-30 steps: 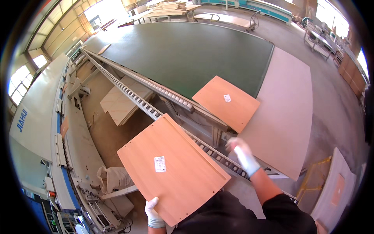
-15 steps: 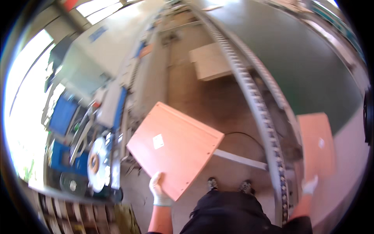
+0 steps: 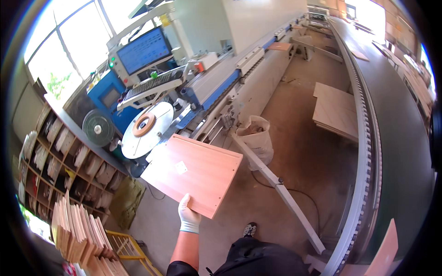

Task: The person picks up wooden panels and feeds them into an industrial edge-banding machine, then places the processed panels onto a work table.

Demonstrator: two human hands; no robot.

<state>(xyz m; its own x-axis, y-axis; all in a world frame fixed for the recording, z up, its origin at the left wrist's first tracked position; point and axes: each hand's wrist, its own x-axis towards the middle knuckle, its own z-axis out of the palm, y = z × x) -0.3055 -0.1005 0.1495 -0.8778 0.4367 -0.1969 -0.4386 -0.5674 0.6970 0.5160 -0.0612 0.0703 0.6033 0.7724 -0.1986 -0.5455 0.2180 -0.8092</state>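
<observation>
My left hand [image 3: 188, 215], in a white glove, is closed on the near edge of a pinkish wooden panel [image 3: 209, 168]. The thumb lies on top, and the fingers underneath are hidden. A white square label is stuck on the panel, a groove runs along its far side, and small holes dot its right edge. The panel is held tilted in the air, close to a round disc [image 3: 159, 118] carrying a roll of brown edge banding [image 3: 143, 124]. A second pinkish panel [image 3: 386, 250] stands partly in view at the lower right. My right hand is out of view.
A long edge-banding machine [image 3: 271, 60] runs away ahead, with a monitor [image 3: 143, 49] and keyboard [image 3: 154, 85] at left. A metal support bar [image 3: 285, 193] crosses low in front; a white sack [image 3: 258, 142] stands behind it. The roller rail [image 3: 363, 138] runs along the right. Stacked boards [image 3: 78, 230] stand lower left.
My view has swung left, bringing the monitor, shelves and stacked boards into sight. My left hand still holds its panel. My right hand, earlier at the second panel, has left the view.
</observation>
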